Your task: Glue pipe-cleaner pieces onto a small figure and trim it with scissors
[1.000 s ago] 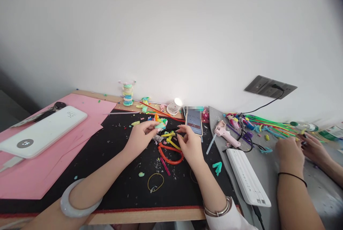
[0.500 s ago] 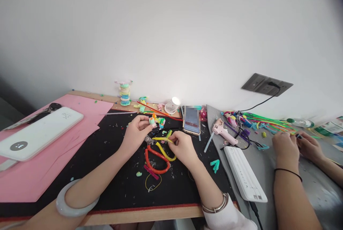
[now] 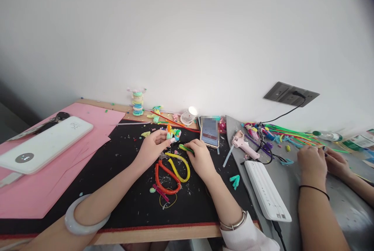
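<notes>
My left hand [image 3: 153, 144] is closed on a small multicoloured fuzzy figure [image 3: 174, 133] with orange, green, white and blue parts, held above the black mat. Just to its right, my right hand [image 3: 200, 155] pinches a short green fuzzy piece [image 3: 186, 148], partly hidden by the fingers. Between and below both hands lie scissors with one red looped handle [image 3: 166, 179] and one yellow looped handle [image 3: 187, 169]. Their metal end is mostly hidden near my left wrist. A magenta clip-like piece [image 3: 162, 194] and a thin rubber band [image 3: 175, 202] lie beside the red handle.
A paper cup [image 3: 189, 115], a phone [image 3: 209, 131] and a striped fuzzy column [image 3: 137, 103] stand behind. Rightward are a pink glue gun [image 3: 244, 145], a white power strip [image 3: 267, 190] and a co-worker's hands [image 3: 312, 163]. Leftward, a white power bank [image 3: 49, 144] lies on pink paper [image 3: 76, 181].
My right hand has let go of the yellow scissor handle and now pinches the green piece. The scissors have shifted slightly left, with the yellow handle lying flat. My left hand still holds the figure.
</notes>
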Demonstrator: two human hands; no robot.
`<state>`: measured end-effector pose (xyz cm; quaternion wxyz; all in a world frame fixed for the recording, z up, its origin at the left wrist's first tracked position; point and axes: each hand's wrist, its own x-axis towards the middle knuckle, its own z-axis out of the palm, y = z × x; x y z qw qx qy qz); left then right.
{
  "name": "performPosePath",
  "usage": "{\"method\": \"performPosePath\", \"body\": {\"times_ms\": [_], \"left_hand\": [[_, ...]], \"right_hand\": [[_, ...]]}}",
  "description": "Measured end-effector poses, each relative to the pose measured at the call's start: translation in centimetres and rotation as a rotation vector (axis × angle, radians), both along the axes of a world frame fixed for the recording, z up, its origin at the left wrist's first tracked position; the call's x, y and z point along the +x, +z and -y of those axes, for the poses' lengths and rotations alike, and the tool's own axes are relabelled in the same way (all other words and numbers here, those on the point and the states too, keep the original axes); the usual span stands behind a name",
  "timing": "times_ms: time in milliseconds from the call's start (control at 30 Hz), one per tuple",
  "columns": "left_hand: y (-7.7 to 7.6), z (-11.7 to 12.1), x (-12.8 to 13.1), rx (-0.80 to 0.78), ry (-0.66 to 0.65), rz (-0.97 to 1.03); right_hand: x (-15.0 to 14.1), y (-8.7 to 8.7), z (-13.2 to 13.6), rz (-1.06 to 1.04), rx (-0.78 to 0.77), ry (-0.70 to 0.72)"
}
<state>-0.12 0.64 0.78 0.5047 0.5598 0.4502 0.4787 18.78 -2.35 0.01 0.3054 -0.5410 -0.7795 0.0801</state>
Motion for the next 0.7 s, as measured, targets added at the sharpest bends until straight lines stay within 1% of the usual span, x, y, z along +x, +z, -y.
{"method": "performPosePath", "body": {"times_ms": [67, 167, 200, 267, 333, 500, 700], "left_hand": [[0.1, 0.1, 0.0, -0.010, -0.014, -0.008], [0.2, 0.4, 0.0, -0.032, -0.061, 0.020], [0.2, 0.5, 0.0, -0.042, -0.089, 0.041], [0.2, 0.6, 0.2, -0.065, -0.141, 0.080], [0.3, 0.8, 0.3, -0.083, -0.161, 0.098], [0.5, 0.9, 0.5, -0.101, -0.218, 0.114], [-0.1, 0.7, 0.2, -0.108, -0.205, 0.089]], "right_hand": [[0.0, 0.2, 0.0, -0.100, 0.010, -0.048], [-0.3, 0.6, 0.0, -0.331, -0.008, -0.118], [-0.5, 0.7, 0.1, -0.418, -0.030, -0.109], [-0.9, 0.8, 0.3, -0.577, -0.090, -0.047], [-1.3, 0.8, 0.5, -0.681, -0.148, 0.007], [-2.0, 0.7, 0.9, -0.745, -0.217, 0.038], [-1.9, 0.4, 0.7, -0.699, -0.213, 0.081]]}}
